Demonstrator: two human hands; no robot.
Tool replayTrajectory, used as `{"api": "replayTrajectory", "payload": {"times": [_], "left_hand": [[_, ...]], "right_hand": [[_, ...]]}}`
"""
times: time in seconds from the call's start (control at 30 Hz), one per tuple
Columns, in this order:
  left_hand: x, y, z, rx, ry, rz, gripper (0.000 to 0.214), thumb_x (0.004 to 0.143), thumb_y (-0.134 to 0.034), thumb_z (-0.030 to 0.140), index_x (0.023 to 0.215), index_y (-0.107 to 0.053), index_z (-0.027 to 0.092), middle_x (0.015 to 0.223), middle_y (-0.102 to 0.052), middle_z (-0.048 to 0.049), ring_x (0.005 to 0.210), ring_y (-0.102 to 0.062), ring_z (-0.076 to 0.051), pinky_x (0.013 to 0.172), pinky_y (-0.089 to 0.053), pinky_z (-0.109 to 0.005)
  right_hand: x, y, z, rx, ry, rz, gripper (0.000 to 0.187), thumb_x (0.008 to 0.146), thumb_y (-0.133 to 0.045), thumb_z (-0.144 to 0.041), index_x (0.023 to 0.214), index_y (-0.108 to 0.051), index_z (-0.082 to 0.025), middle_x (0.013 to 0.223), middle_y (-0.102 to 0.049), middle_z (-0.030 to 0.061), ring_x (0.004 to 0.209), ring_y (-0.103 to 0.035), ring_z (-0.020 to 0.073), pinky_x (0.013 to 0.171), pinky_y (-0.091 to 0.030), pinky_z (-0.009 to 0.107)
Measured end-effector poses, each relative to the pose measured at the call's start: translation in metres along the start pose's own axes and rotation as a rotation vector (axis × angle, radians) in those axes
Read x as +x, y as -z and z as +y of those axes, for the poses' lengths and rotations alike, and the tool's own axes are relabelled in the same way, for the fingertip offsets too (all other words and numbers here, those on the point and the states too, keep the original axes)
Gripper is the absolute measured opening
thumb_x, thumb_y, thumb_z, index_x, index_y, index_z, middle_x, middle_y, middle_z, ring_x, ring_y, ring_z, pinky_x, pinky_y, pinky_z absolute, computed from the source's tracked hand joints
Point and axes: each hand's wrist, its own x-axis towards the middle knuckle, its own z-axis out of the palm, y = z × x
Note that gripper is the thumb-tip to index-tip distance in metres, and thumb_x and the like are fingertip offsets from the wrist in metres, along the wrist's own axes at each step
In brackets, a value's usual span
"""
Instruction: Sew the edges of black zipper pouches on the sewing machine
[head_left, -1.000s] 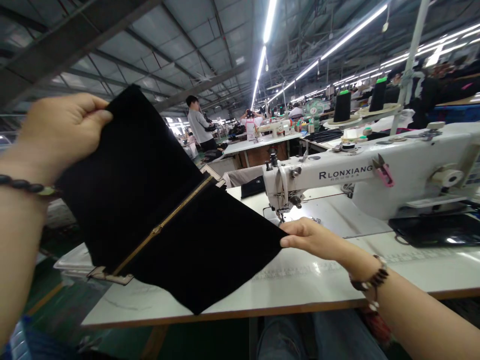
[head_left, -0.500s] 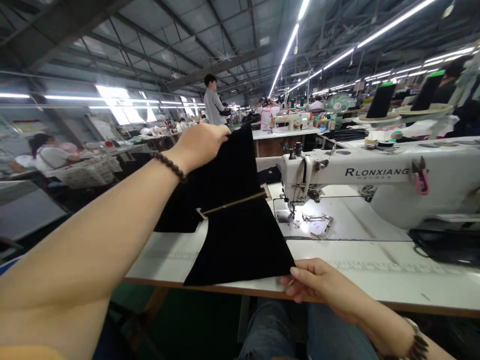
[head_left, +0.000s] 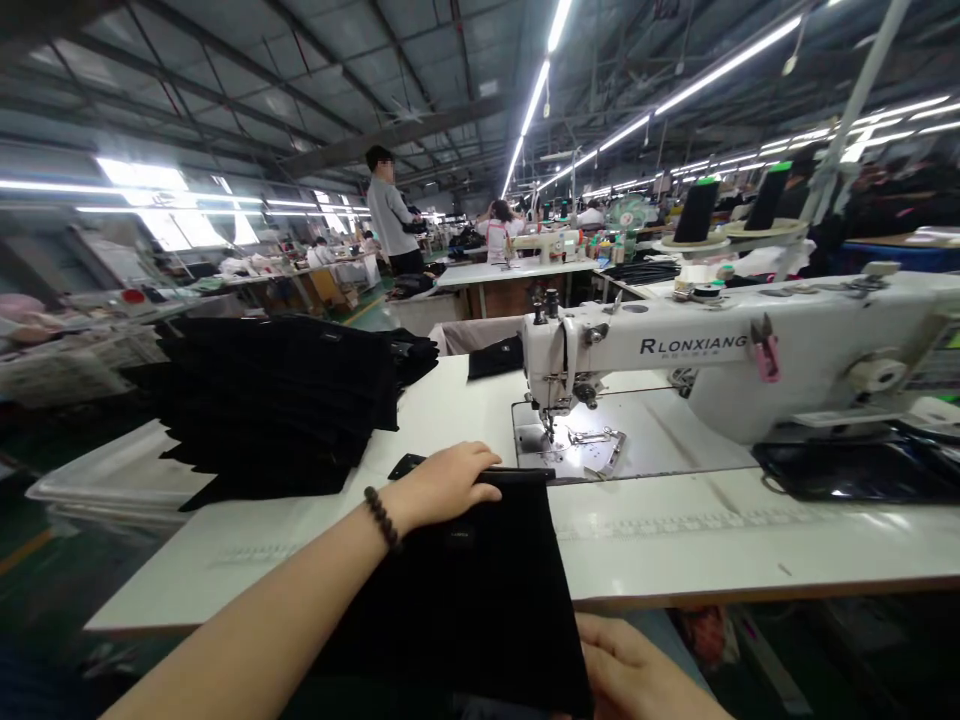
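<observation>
A black fabric panel (head_left: 480, 600) lies over the front edge of the sewing table, its lower part hanging towards my lap. Near its upper edge is a small dark label (head_left: 460, 538), and a narrow dark strip (head_left: 525, 475) runs along that edge. My left hand (head_left: 450, 485) grips the panel at this upper edge, thumb and fingers closed over the cloth. Lower down, my right hand (head_left: 634, 665) pinches the right side of the panel, with its fingertips partly hidden behind the cloth. Just beyond the panel is the sewing machine's needle and presser foot (head_left: 551, 425).
A tall stack of black pieces (head_left: 277, 400) sits at the table's left, beside a pale plastic bin (head_left: 112, 470). Pink-handled snips (head_left: 766, 350) hang on the machine arm (head_left: 690, 335). A shiny black item (head_left: 847, 480) lies at right. A standing person (head_left: 394, 220) is farther back.
My left hand has come down and nearer with the panel, which now shows its labelled face and hangs over the table edge. My right hand is lower. The black stack has come into full view.
</observation>
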Motion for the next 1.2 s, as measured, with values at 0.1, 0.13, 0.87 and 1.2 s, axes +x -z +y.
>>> {"api": "replayTrajectory", "payload": {"times": [0.1, 0.13, 0.87, 1.2], "left_hand": [[0.028, -0.012, -0.018, -0.037, -0.022, -0.053, 0.038, 0.072, -0.067, 0.032, 0.105, -0.059, 0.015, 0.105, -0.057, -0.0079, 0.095, -0.055, -0.024, 0.082, -0.042, -0.030], [0.031, -0.015, -0.019, -0.052, -0.037, -0.064, 0.035, 0.070, -0.068, 0.033, 0.101, -0.061, 0.016, 0.100, -0.058, -0.0066, 0.091, -0.056, -0.023, 0.080, -0.043, -0.029], [-0.058, 0.052, 0.059, -0.415, -0.064, -0.059, 0.019, 0.081, -0.053, 0.035, 0.088, -0.056, 0.018, 0.083, -0.057, -0.0023, 0.080, -0.051, -0.019, 0.072, -0.041, -0.025], [-0.051, 0.041, 0.077, -0.546, 0.005, 0.126, 0.028, 0.076, -0.058, 0.043, 0.087, -0.056, 0.018, 0.080, -0.057, -0.0026, 0.079, -0.050, -0.021, 0.072, -0.041, -0.028]], "right_hand": [[-0.009, -0.001, -0.009, -0.197, 0.066, 0.017, 0.041, 0.077, -0.054, -0.055, 0.081, -0.064, -0.016, 0.069, -0.055, -0.0008, 0.062, -0.050, 0.0097, 0.056, -0.039, 0.019], [-0.013, 0.000, -0.012, -0.252, 0.085, 0.027, 0.041, 0.079, -0.052, -0.056, 0.081, -0.064, -0.017, 0.071, -0.056, -0.0002, 0.065, -0.051, 0.0115, 0.059, -0.041, 0.021], [-0.014, -0.005, -0.120, -0.806, 0.594, 0.204, 0.014, 0.081, -0.056, -0.020, 0.071, -0.065, -0.016, 0.089, -0.061, 0.0018, 0.082, -0.056, 0.0134, 0.075, -0.042, 0.023], [-0.013, -0.019, -0.112, -0.996, 0.641, 0.371, 0.026, 0.080, -0.053, -0.019, 0.054, -0.051, -0.015, 0.063, -0.054, -0.0006, 0.058, -0.048, 0.0090, 0.053, -0.031, 0.022]]}}
